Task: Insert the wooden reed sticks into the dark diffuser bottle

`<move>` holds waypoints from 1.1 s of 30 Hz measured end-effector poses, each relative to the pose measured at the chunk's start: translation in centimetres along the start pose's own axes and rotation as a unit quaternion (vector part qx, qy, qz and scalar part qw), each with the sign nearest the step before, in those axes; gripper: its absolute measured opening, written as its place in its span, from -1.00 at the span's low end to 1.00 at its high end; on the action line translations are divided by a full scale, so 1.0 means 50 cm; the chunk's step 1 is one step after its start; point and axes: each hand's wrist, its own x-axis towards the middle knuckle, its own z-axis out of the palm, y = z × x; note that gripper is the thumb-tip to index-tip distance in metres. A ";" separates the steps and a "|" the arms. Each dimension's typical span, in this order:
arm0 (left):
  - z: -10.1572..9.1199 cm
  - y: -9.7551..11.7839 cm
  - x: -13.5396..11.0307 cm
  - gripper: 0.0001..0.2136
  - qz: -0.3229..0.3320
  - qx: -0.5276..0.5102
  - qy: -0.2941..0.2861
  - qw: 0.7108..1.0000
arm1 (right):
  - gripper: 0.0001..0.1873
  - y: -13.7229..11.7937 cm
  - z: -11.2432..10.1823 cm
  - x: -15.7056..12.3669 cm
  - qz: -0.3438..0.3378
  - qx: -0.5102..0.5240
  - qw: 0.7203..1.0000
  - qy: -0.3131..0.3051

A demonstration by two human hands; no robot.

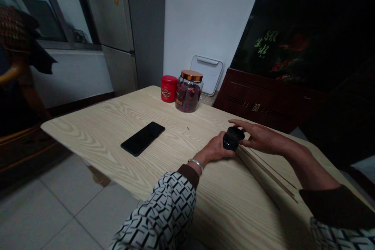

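Observation:
A small dark round jar (232, 140) stands on the light wooden table (117, 125). My left hand (215, 149) is wrapped round its body from the left. My right hand (259, 136) rests on its dark lid, fingers curved over the top. A pair of thin wooden sticks (268, 174) lies on the table just right of the jar, under my right forearm.
A black phone (143, 138) lies flat left of my hands. A red tin (168, 88) and a glass jar with a copper lid (189, 91) stand at the table's far edge. A grey fridge (131, 27) is behind; a dark wooden cabinet (263, 101) stands right.

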 end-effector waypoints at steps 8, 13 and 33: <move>0.002 -0.007 0.004 -0.30 0.004 -0.014 -0.003 1.000 | -0.11 -0.021 -0.010 -0.002 0.082 -0.044 0.995 0.041; 0.005 -0.015 0.007 -0.28 0.012 0.006 0.007 1.000 | -0.23 -0.015 0.007 0.002 0.062 -0.058 0.996 0.037; -0.002 -0.023 0.009 -0.25 0.038 -0.022 -0.007 0.999 | -0.47 0.007 0.079 0.005 0.010 0.045 0.993 0.112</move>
